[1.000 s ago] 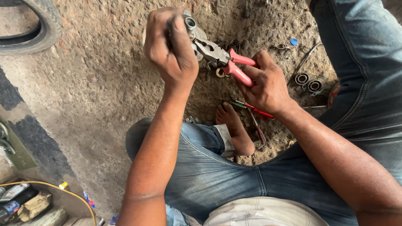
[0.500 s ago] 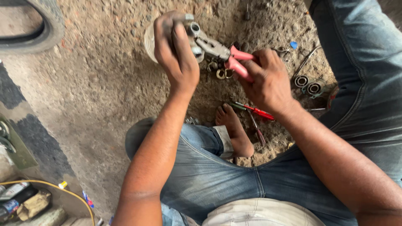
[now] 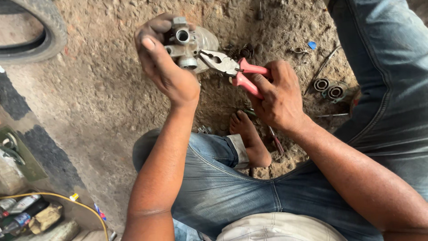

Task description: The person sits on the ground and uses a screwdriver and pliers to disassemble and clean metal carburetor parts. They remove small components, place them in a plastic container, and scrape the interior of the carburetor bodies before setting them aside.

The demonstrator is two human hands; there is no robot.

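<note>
My left hand (image 3: pixel 167 67) grips a grey metal engine part (image 3: pixel 187 42) with round ports, held up over the dirt floor. In my right hand (image 3: pixel 276 93) are pliers (image 3: pixel 232 69) with pink handles; their jaws touch the right side of the metal part. I sit on the ground in blue jeans, and my bare foot (image 3: pixel 249 138) rests on the dirt just below the pliers.
A black tyre (image 3: pixel 42 31) lies at the top left. Two round bearings (image 3: pixel 329 88), small metal bits and a blue scrap (image 3: pixel 311 45) are scattered on the dirt at the right. Bottles, a yellow cord (image 3: pixel 53 196) and clutter sit at the bottom left.
My left hand has turned the metal part so its round ports face up. The pliers' jaws have closed in on the part's side, and both hands sit a little lower in view.
</note>
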